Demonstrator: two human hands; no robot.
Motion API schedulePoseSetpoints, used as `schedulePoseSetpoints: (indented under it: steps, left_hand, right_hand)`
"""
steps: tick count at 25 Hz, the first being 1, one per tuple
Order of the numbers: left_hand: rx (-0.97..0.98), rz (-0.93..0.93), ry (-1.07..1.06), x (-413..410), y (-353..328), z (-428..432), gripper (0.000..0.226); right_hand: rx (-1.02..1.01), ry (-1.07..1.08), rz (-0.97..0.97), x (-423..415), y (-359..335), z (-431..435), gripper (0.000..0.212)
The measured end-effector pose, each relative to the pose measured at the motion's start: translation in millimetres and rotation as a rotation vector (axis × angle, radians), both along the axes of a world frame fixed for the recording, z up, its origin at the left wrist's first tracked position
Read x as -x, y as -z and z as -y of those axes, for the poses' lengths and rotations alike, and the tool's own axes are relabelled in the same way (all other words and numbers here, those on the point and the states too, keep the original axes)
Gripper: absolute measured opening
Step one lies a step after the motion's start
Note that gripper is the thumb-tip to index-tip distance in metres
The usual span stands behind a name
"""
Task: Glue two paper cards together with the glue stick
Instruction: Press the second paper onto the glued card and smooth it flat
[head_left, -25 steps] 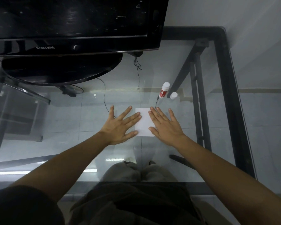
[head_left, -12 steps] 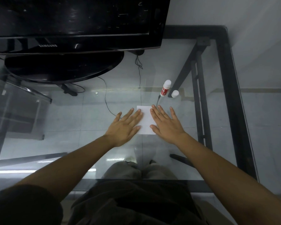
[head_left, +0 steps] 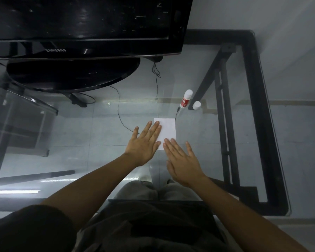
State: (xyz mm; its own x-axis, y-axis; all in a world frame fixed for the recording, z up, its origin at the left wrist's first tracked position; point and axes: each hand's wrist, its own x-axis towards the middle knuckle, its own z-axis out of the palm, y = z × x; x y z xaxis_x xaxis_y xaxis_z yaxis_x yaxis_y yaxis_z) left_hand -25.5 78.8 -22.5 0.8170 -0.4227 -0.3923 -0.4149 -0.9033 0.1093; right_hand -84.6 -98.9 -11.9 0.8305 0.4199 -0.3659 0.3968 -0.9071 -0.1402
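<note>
head camera looks down on a glass table [head_left: 225,160] with a black frame. both forearms reach forward from the bottom of the view, bare below dark short sleeves.

left hand [head_left: 144,144] lies flat, palm down, fingers straight and close together, angled toward the upper right. its fingertips [head_left: 157,124] rest on the left edge of a white paper card [head_left: 168,129] that lies flat on the glass. nothing is gripped; the hand is spread flat.

right hand [head_left: 182,157] is also flat and palm down, fingers slightly fanned and pointing up and to the left, thumb toward the body. it sits nearer the body than the left hand, with its fingertips at the card's near edge; whether they touch the paper cannot be told. it holds nothing.

whether the card is one sheet or two stacked cannot be told.

beyond the card's far right corner a glue stick [head_left: 185,98] stands, white with a red label whose writing is too small to read. its white cap [head_left: 196,104] sits just beside it on the right.

at the far left stands a black monitor [head_left: 80,24] marked "samsung" on its lower bezel, on an oval base.
</note>
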Motion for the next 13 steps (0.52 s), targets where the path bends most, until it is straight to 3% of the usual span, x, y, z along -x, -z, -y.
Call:
schedulePoseSetpoints:
  steps: [13]
  left_hand:
    - [0.001,0.003,0.003,-1,0,0,0.059]
  right_hand:
    - [0.040,0.058,0.040,-24,4,24,0.057]
